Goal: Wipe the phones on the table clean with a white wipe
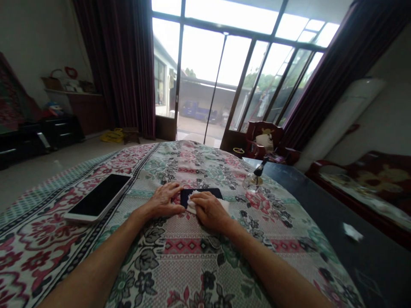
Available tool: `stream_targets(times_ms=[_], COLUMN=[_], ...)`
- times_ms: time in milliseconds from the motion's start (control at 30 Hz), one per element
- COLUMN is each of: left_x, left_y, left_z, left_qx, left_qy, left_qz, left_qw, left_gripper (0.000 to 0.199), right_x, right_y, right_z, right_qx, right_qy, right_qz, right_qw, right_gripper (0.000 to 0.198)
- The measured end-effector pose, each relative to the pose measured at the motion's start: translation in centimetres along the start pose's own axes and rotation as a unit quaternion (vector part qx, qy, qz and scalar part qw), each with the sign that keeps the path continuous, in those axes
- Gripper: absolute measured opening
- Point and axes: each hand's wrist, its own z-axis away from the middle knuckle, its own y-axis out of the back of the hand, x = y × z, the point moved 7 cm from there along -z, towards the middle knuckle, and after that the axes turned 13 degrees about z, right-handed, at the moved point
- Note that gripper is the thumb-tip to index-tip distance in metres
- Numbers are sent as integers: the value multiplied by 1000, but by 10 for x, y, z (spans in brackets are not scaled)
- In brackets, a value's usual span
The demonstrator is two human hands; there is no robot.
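Observation:
A dark, flat, phone-sized rectangle [212, 191], which looks like a phone, lies on the patterned tablecloth in front of me. The thumb and fingers of my left hand [164, 199] bracket its left end, touching its edges. Pressed down on its face is a crumpled white tissue [192, 208], pinched under the bent fingers of my right hand [210, 210]. Part of the tissue sticks out to the right of that hand. The right hand hides the near right part of the rectangle. To the left, a larger white-framed phone [100, 196] with a black screen rests on the cloth.
A small clear glass bottle [252, 183] with a dark brush-like top [259, 169] stands right of my hands. Beyond the round cloth [192, 265], a dark tabletop [346, 261] bears a crumpled white tissue piece [352, 232]. Wooden chairs [257, 132] stand behind, near glass doors.

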Motion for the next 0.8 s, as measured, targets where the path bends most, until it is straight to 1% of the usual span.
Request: stream_targets(times_ms=[100, 267, 333, 400, 467, 533, 700, 800], left_x=[-2, -4, -3, -2, -2, -1, -2, 0], left_y=[0, -1, 0, 0, 0, 0, 0, 0], left_z=[-1, -1, -1, -1, -1, -1, -1, 0], left_qx=[3, 14, 14, 12, 10, 11, 11, 9], left_qy=[2, -7, -7, -3, -2, -3, 7, 5], left_qz=[5, 5, 6, 9, 13, 14, 0, -4], left_qw=[1000, 1000, 1000, 1000, 1000, 1000, 1000, 1000], left_gripper=[72, 71, 69, 70, 70, 69, 71, 71], right_x=[24, 69, 79, 82, 76, 64, 24, 3], right_y=[8, 23, 27, 27, 24, 19, 4, -1], right_z=[3, 13, 16, 18, 17, 12, -3, -9], right_qx=[15, 15, 18, 18, 15, 11, -3, -11], right_qy=[-47, -138, -161, -175, -171, -150, -70, -9], right_qz=[12, 52, 63, 83, 106, 113, 61, 29], right_qw=[999, 989, 985, 981, 979, 982, 996, 999], right_gripper=[28, 22, 20, 19, 20, 21, 25, 29])
